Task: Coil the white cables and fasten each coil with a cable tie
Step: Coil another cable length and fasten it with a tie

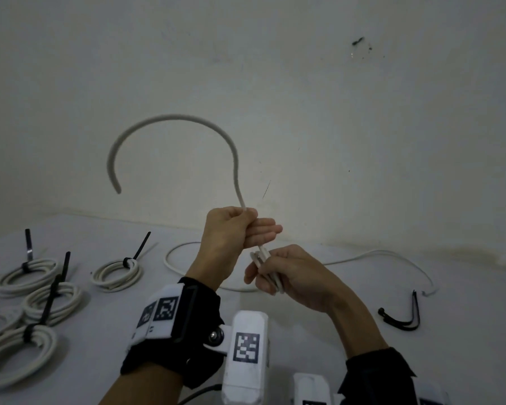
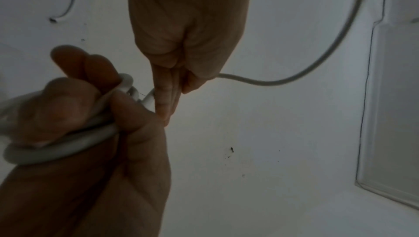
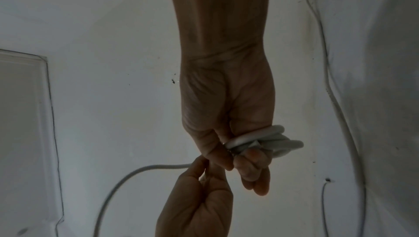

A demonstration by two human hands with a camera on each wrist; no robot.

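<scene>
White cable (image 1: 170, 118) arcs up over the desk (image 1: 319, 331), its stem pinched in the left hand (image 1: 231, 232). The right hand (image 1: 287, 273) grips the wound coil (image 1: 263, 258) just below. Tied coils (image 1: 116, 273) lie at the desk's left edge.

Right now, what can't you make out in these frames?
- Turn count of the coil: the right hand covers it, all views.
- Cable tail: motion-blurred, head view; its tip is unreadable.
- Leftmost tied coils: cut by the left edge, head view.
- Loose cable ties: dark, overlapping; count unclear.
</scene>
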